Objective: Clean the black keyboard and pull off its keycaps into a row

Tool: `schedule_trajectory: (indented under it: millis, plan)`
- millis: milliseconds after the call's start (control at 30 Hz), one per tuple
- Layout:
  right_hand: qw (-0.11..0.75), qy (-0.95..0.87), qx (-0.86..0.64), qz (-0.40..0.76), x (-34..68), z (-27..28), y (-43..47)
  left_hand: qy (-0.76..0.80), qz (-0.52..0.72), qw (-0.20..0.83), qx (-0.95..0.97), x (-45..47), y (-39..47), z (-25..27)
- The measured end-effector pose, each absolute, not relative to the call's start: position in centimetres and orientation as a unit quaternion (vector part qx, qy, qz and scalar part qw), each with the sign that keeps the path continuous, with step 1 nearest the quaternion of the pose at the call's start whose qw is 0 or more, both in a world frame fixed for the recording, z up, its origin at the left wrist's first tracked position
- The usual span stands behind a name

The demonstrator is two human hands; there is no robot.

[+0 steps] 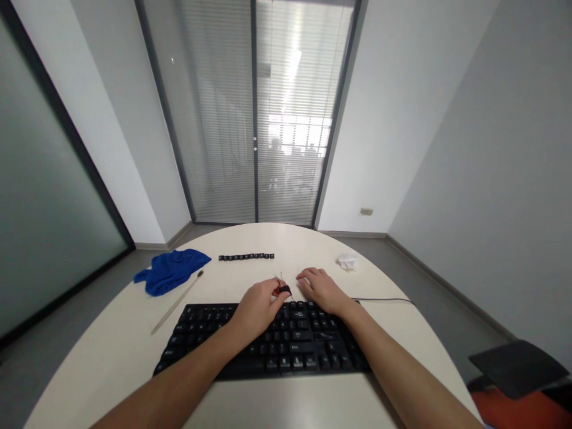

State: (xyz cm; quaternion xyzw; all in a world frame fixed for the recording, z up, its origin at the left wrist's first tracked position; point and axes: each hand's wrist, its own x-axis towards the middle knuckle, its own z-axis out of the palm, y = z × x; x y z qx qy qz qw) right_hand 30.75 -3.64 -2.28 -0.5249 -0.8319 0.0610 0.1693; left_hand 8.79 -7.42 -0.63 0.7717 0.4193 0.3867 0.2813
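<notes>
My left hand (pixel 259 305) is closed over the upper middle of a black keyboard (pixel 292 347). Thumb and fingers pinch a small black keycap puller (pixel 285 289), whose thin wire ends stick out on both sides. To its right, my right hand (pixel 322 290) rests at the keyboard's far edge, empty, with loosely bent fingers reaching onto the table. A row of several black keycaps (pixel 246 257) lies beyond both hands. My forearms cover parts of the keyboard.
The pale round table (pixel 295 238) bears a crumpled blue cloth (pixel 172 271) and a long thin brush (pixel 176 302) at left. A crumpled white tissue (pixel 347 261) lies at right, near a dark cable (pixel 384 299). A chair (pixel 518 366) stands beside the table's right edge.
</notes>
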Motion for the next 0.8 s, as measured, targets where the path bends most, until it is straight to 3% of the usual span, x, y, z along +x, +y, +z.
schedule_trajectory:
  millis: [167,400,600,800]
  plan:
    - [0.181,-0.837,-0.512,0.069,30.4,-1.5,-4.3,0.414,0.361,0.234,0.802,9.2,-8.0,-0.6]
    - [0.299,-0.789,-0.494,0.209,29.5,-0.6,-4.9,0.417,0.386,0.330,0.754,9.0,-7.7,-1.9]
    - [0.255,-0.800,-0.422,0.341,29.9,-0.6,-5.4,0.416,0.415,0.509,0.629,9.1,-6.6,-2.6]
    - [0.251,-0.795,-0.404,0.377,30.1,-0.3,-5.6,0.419,0.437,0.531,0.593,9.1,-6.2,-2.7]
